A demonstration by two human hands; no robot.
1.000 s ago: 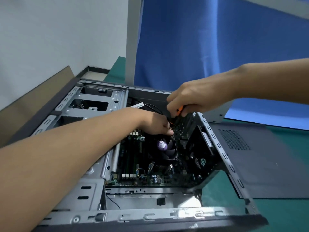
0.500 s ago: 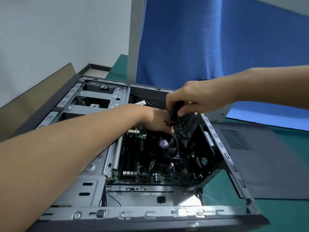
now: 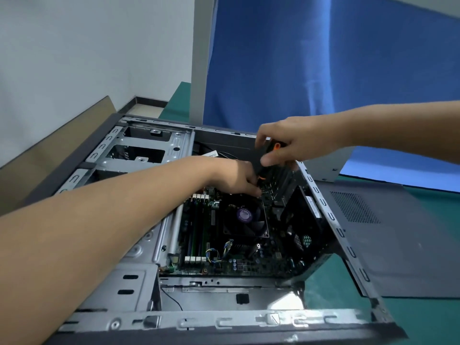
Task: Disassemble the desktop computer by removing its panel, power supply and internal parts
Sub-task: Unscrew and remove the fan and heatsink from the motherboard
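Bright even light, soft shadows, wide-angle edge distortion, slight blur

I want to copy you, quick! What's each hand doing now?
Left hand: at the screwdriver tip; cannot tell if it holds anything.
Right hand: closed on the screwdriver.
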